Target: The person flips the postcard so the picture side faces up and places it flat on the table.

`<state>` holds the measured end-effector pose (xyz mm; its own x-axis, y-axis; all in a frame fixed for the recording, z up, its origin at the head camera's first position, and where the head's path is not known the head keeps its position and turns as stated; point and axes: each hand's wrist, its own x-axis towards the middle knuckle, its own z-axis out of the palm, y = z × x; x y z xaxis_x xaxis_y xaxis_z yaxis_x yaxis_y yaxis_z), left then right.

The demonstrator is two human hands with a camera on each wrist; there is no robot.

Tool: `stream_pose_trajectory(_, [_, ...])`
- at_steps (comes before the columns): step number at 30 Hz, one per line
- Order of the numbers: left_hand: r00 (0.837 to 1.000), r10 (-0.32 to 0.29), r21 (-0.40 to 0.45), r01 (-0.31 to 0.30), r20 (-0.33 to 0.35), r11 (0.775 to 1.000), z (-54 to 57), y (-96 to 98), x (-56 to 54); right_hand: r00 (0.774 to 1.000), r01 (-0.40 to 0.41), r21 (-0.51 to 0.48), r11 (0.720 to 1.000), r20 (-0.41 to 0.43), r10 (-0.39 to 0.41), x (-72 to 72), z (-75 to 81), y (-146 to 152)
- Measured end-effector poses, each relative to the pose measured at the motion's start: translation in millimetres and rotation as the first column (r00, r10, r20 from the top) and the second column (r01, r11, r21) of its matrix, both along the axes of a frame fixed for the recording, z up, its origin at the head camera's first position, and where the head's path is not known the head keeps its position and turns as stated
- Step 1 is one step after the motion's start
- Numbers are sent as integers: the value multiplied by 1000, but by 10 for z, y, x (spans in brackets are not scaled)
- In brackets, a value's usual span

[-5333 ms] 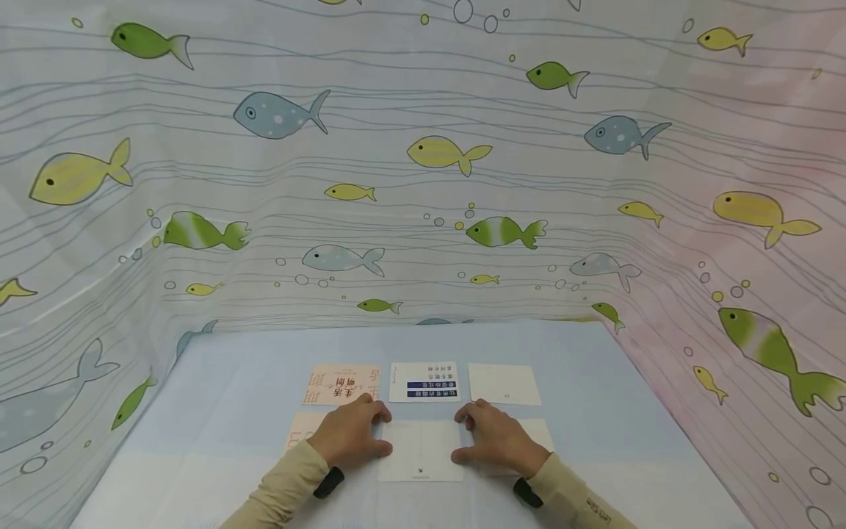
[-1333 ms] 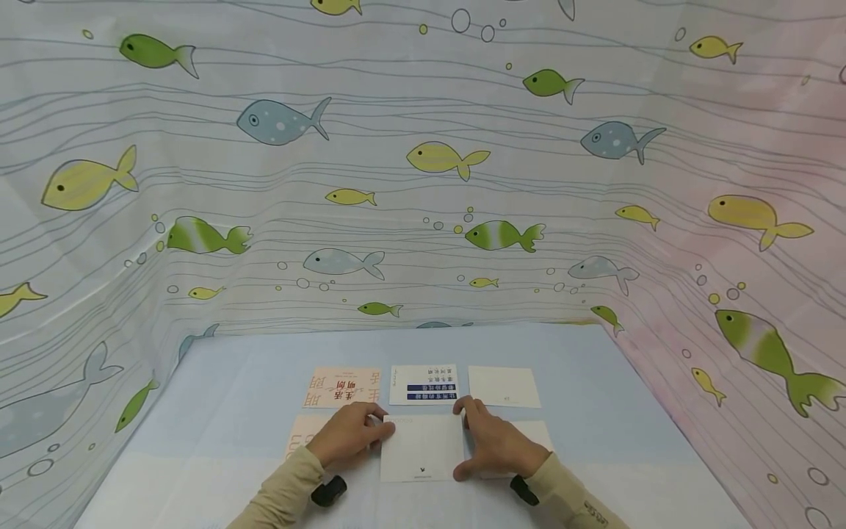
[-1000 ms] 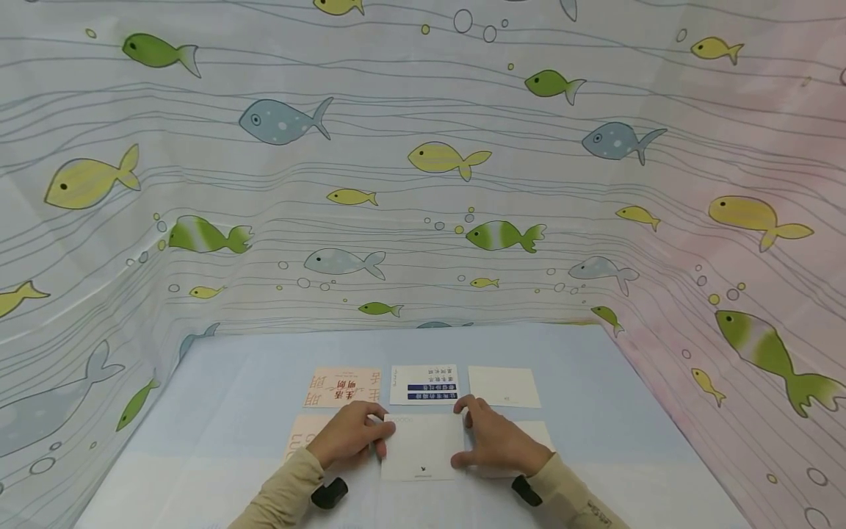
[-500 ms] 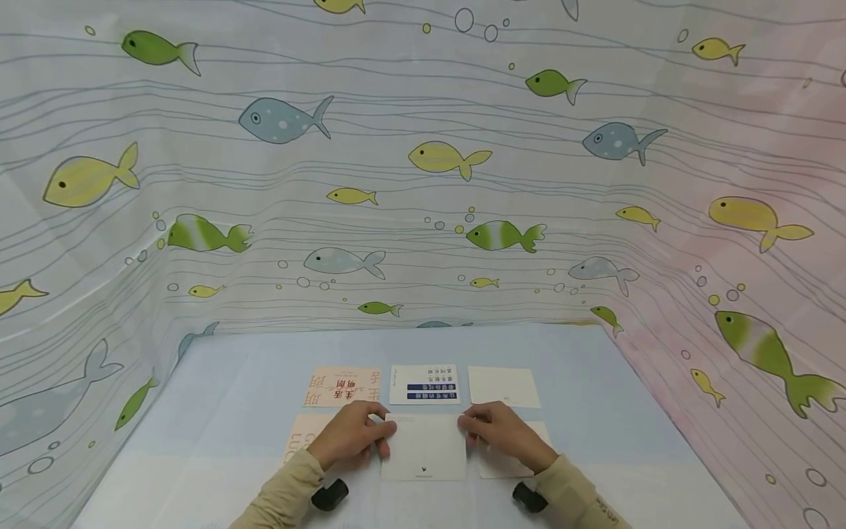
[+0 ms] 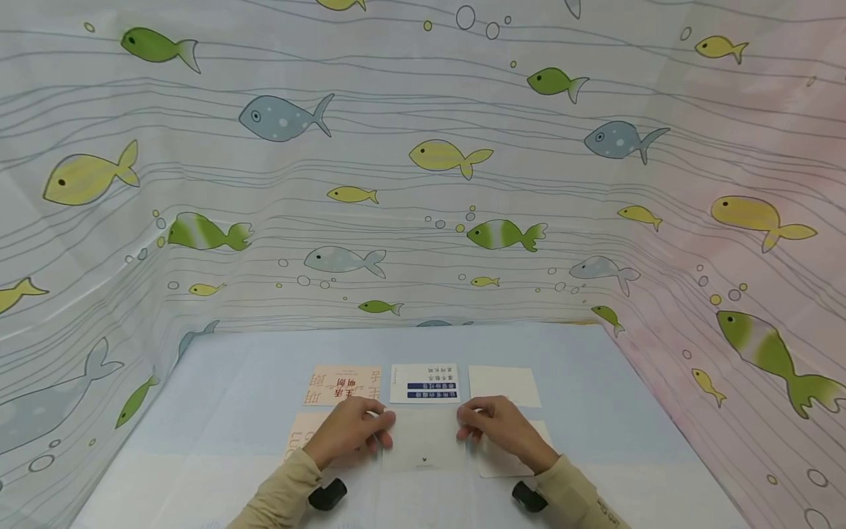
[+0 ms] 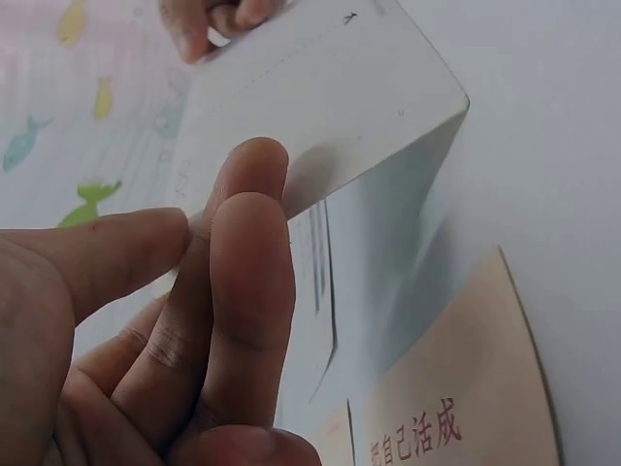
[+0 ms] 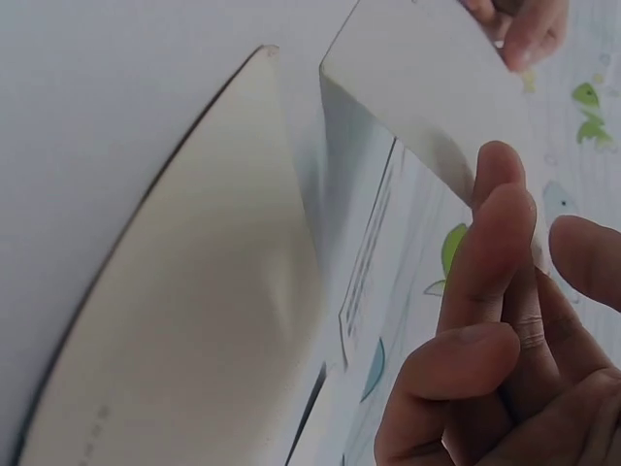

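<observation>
A white card (image 5: pixel 424 441) with a small dark mark is held up off the table between both hands. My left hand (image 5: pixel 353 432) pinches its left side near the far corner, thumb on top and fingers beneath. On the opposite side my right hand (image 5: pixel 505 432) pinches it the same way. The left wrist view shows the card (image 6: pixel 340 107) tilted above the surface, its shadow below. In the right wrist view, the card's near corner (image 7: pixel 378 58) also stands clear of the table.
Beyond the hands lie a pink card (image 5: pixel 340 382) with red characters, a white card (image 5: pixel 424 383) with blue bands and a plain white card (image 5: pixel 505 385). Another pink card (image 5: pixel 304 430) and a pale card (image 5: pixel 512 463) lie partly under the hands. Fish-printed curtain (image 5: pixel 423 184) encloses the white table (image 5: pixel 198 441).
The right hand has shifted from a wide spread along the card's side to a pinch near its far corner. The card has risen off the table in both hands.
</observation>
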<state>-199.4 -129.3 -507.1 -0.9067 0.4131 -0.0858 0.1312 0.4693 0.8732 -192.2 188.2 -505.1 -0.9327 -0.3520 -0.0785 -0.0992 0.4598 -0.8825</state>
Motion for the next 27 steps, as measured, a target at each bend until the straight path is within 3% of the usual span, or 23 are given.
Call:
stream_pose_trajectory(6, [1000,21,-5,-21,-15,1000,65,15,6,998,15,36,999,-55,-13,-2,28,8])
stream_pose_trajectory(13, [998,48,-33,-50,-47,998,122,26,20,994,-24,61,998,-103,30,-4,126,32])
stream_pose_trajectory(20, [996,5,-50,-10,-89,999,206,12,41,993,-39,118,992,-106,52,4,211,64])
stream_pose_trajectory(27, [985,-28,-95,12,-171,995,275,16,142,984,-67,170,983,-153,94,89,291,116])
